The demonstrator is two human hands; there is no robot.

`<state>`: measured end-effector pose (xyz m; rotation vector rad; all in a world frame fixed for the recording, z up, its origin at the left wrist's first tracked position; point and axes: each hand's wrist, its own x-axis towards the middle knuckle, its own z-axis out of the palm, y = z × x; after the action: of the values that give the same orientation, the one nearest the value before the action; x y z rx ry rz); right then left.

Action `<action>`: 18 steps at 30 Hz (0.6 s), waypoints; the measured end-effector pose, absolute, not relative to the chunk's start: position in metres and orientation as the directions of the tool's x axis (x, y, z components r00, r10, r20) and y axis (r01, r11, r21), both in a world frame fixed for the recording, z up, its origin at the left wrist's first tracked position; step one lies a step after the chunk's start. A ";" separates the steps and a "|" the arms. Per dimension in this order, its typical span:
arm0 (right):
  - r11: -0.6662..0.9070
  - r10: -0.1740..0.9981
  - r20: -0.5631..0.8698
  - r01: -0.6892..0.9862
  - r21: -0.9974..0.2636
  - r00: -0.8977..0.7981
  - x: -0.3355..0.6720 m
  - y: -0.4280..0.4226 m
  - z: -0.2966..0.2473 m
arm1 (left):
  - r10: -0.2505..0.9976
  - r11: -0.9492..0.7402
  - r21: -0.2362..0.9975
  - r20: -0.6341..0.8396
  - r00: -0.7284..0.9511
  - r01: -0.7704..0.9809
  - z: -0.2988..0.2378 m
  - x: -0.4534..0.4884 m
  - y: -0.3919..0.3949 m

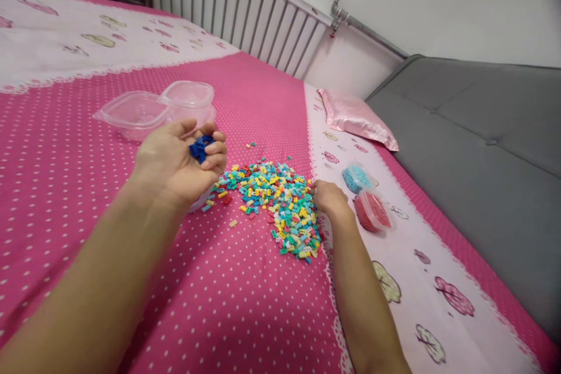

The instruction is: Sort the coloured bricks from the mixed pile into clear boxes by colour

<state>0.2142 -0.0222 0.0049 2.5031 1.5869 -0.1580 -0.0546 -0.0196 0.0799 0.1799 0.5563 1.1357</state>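
Cupped palm-up with fingers half curled, the left hand (177, 166) has a loose grip on a small heap of dark blue bricks (200, 148), raised just left of the pile of mixed bricks (280, 201) on the bed (228, 304). At the pile's right edge the right hand (329, 198) rests knuckles-up, fingertips among the pieces; whether its grip has closed on one I cannot tell. Two clear tubs (144, 111) sit behind-left of the pile, and a tub of light blue bricks (356, 178) and a tub of red bricks (372, 210) lie just right of it.
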 end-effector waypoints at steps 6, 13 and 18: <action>-0.364 0.923 -0.036 0.838 -0.407 0.384 0.241 0.001 -0.034 | 0.917 0.383 0.502 -0.310 0.252 -0.775 0.080 -0.053 -0.019; -0.135 0.955 0.080 0.657 -0.742 0.286 0.241 0.024 -0.063 | 0.918 0.382 0.521 -0.309 0.248 -0.764 0.077 -0.051 -0.015; 0.039 0.987 0.072 0.219 -0.975 0.147 0.231 0.022 -0.062 | 0.908 0.394 0.483 -0.334 0.252 -0.782 0.079 -0.050 -0.018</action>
<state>0.2313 0.0219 -0.0624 2.7554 2.5203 -1.8662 -0.0505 -0.0177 0.0793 0.2366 0.6223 1.1636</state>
